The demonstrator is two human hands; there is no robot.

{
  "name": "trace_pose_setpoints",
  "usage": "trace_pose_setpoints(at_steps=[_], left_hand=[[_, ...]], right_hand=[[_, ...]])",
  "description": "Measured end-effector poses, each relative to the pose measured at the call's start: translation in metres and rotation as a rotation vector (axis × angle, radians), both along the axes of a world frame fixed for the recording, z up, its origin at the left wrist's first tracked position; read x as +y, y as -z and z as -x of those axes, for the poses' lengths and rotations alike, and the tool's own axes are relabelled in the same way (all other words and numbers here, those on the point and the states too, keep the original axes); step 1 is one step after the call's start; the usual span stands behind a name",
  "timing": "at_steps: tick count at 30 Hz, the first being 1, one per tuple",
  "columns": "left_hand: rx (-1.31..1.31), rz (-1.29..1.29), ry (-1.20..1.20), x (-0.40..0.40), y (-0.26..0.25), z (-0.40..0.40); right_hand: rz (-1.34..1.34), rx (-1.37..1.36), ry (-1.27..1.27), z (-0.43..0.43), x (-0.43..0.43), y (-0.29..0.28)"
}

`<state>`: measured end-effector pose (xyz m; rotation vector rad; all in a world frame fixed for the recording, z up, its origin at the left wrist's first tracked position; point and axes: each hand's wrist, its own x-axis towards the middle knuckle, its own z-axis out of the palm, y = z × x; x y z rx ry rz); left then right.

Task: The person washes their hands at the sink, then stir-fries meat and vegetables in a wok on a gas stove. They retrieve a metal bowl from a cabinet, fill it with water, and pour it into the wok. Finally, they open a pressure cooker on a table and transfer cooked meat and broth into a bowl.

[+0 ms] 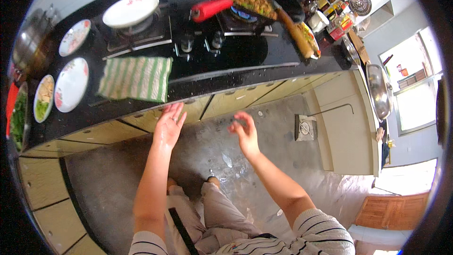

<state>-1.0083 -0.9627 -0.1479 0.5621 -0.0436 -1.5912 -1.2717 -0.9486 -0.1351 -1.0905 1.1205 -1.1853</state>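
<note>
My left hand [168, 127] is palm up with fingers spread, just below the counter's front edge, and holds nothing. A green-and-white striped cloth [136, 78] lies on the black counter [226, 72] just beyond its fingertips. My right hand [246, 132] hovers over the floor in front of the cabinets, slightly blurred, fingers bent and apart from the thumb, with nothing in it. Farther back, a black wok [288, 1] with a red handle [212, 9] sits over a lit blue burner flame [243, 14]. Cooked food [247, 0] with green pieces fills it. A wooden spatula handle [295, 37] sticks out over its right side.
A white oval plate [131, 10] rests over the left burner. Two floral plates [72, 85] and a bowl of chopped ingredients [44, 97] stand at left, beside leafy greens [19, 122]. Condiment bottles [341, 26] crowd the right corner. A long-handled dustpan [306, 127] is on the floor.
</note>
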Motion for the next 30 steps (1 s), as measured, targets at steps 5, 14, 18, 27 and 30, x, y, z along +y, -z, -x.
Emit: trace_pose_setpoints(at_steps=[5, 14, 18, 27, 30], left_hand=[[-0.005, 0.15, 0.002, 0.002, 0.002, 0.001], [-0.057, 0.351, 0.04, -0.01, -0.007, 0.003], [-0.149, 0.435, 0.044, -0.011, -0.004, 0.01], [-0.22, 0.331, 0.049, -0.046, -0.002, 0.051], [-0.237, 0.273, 0.015, -0.053, -0.006, 0.057]], right_hand=[[0.188, 0.051, 0.003, -0.035, -0.026, 0.024], [0.433, -0.096, -0.124, -0.06, -0.073, 0.073], [0.347, -0.522, -0.182, -0.065, -0.083, 0.069], [0.175, -0.451, -0.044, -0.023, -0.116, 0.04], [0.169, -0.428, -0.053, -0.016, -0.126, 0.037]])
